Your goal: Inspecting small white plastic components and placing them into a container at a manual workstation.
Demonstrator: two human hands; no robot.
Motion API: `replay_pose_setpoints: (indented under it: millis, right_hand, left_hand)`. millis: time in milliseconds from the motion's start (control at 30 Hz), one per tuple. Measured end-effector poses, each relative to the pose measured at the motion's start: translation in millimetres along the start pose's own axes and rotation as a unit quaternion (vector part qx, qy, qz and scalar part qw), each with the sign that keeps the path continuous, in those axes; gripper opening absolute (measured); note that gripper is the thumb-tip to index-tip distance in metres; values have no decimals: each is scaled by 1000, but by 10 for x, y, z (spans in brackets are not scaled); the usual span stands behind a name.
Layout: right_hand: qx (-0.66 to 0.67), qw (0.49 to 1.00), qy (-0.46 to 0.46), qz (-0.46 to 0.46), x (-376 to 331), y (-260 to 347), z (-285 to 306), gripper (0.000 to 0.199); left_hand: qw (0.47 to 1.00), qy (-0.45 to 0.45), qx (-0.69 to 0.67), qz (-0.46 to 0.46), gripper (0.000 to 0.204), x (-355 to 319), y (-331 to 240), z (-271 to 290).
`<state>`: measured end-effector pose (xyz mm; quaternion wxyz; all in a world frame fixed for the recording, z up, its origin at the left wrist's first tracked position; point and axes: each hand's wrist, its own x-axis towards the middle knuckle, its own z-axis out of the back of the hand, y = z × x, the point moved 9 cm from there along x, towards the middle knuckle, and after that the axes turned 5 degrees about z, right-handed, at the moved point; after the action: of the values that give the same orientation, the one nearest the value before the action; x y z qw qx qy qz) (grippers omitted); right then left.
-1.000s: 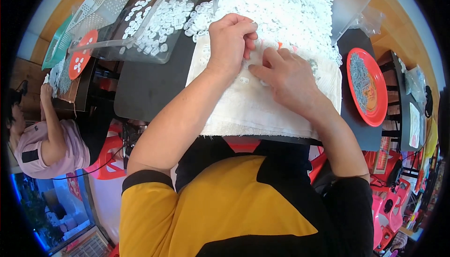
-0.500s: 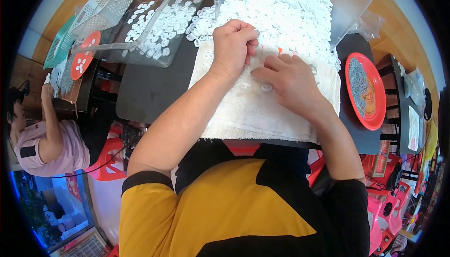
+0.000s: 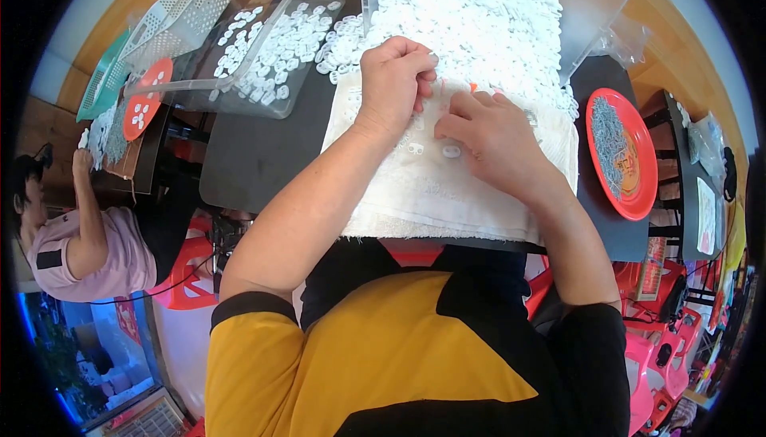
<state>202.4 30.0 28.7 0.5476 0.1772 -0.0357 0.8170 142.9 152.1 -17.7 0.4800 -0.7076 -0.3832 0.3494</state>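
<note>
lying on the white cloth (image 3: 447, 202), in the head view, were two loose white pieces (image 3: 452, 151), just left of the right hand (image 3: 491, 138). a brushing wrist could have scattered them; a nudge could have made the far heap (image 3: 471, 22) slide nearer. both the left hand (image 3: 391, 90) and the right had bent fingers; i could not tell what either grasped. counted: two hands, one cloth, one heap, one red plate (image 3: 645, 178) at right.

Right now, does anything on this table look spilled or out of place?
Perhaps one thing: a small cluster of white pieces lies outside the clear tub, between it and the big white heap, seemingly on the dark tabletop. It looks like spillover, though it may be deliberate.
</note>
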Motion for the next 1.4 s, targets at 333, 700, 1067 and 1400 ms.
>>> replay_pose_setpoints:
  millis: [333, 700, 1067, 1400]
  right_hand:
    - [103, 994, -30, 3, -71, -40, 115, 13]
    - [80, 996, -27, 5, -93, 36, 46, 8]
    - [544, 801, -140, -207, -174, -584, 156, 12]
    - [103, 994, -31, 5, -46, 20, 65, 19]
  left_hand:
    - [998, 29, -48, -31, 6, -94, -139, -46]
    - [995, 68, -69, 19, 6, -189, -96, -183]
    - [993, 91, -76, 12, 7, -225, -103, -208]
    - [994, 63, -94, 15, 8, -181, -107, -144]
